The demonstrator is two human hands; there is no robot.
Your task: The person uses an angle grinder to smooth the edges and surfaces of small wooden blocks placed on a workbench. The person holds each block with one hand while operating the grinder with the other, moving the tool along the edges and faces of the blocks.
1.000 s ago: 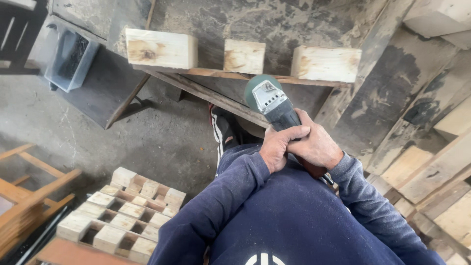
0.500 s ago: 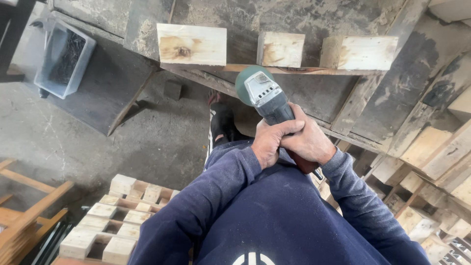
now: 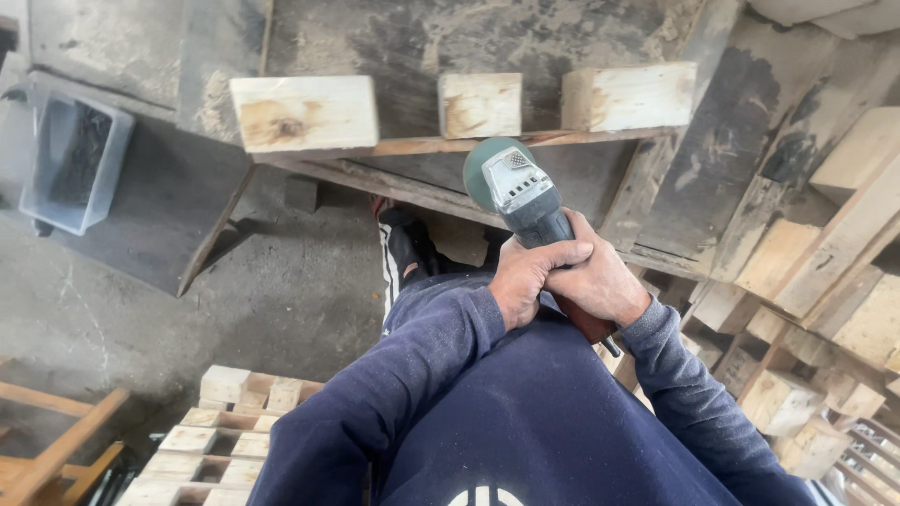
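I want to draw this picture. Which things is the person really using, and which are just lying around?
In use:
- power sander, gripped by left hand and right hand
- three wooden blocks on a plank, just ahead of it

Lying about:
- grey plastic tub
- stacked pallets
- loose timber pieces

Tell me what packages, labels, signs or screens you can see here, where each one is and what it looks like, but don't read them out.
Label plate: on top of the green and grey power tool gripped by the left hand and right hand; small light grey panel, marks too small to tell.
White emblem: on the navy sweatshirt, bottom edge of view, cut off.
Plastic crate: far left on the floor, translucent grey box, dark contents.
No signs or screens.
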